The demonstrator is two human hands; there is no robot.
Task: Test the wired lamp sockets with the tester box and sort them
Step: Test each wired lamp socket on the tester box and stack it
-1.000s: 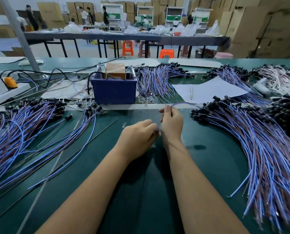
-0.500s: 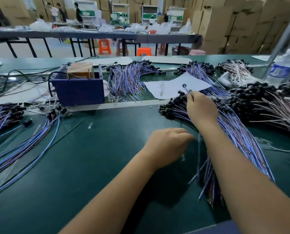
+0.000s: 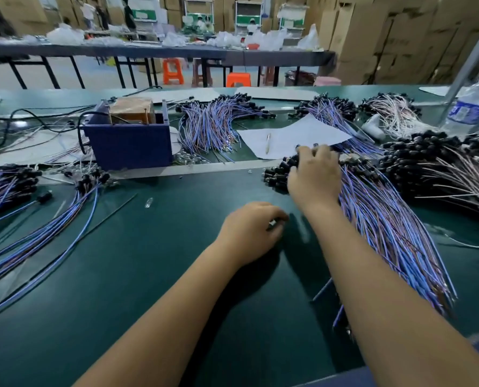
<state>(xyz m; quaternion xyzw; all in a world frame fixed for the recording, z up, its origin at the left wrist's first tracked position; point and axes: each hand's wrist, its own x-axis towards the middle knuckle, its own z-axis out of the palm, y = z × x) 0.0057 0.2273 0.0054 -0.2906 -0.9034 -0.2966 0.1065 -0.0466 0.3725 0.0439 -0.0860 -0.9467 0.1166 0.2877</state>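
Note:
My right hand [image 3: 313, 177] lies palm down on the black socket ends of the right pile of blue-and-purple wired sockets [image 3: 386, 227], fingers spread and curled into them; whether it grips one is hidden. My left hand [image 3: 252, 230] rests curled on the green table [image 3: 149, 275], pinching a small clear bulb-like piece at its fingertips. The blue tester box [image 3: 129, 146], with a brown block inside and a black cable, stands at the back left. A second pile of wired sockets [image 3: 23, 216] fans out at the left.
Another wired bundle [image 3: 210, 127] lies behind the box. Black sockets with pale wires [image 3: 442, 169] are heaped at the right. A paper sheet [image 3: 294, 135] with a pen, a water bottle [image 3: 468, 107] and a loose clear bulb [image 3: 148, 203] are nearby.
My right hand moved from the table's middle to the right pile, held a socket up, then dropped onto the socket ends. My left hand stayed curled near the middle. The view swung right.

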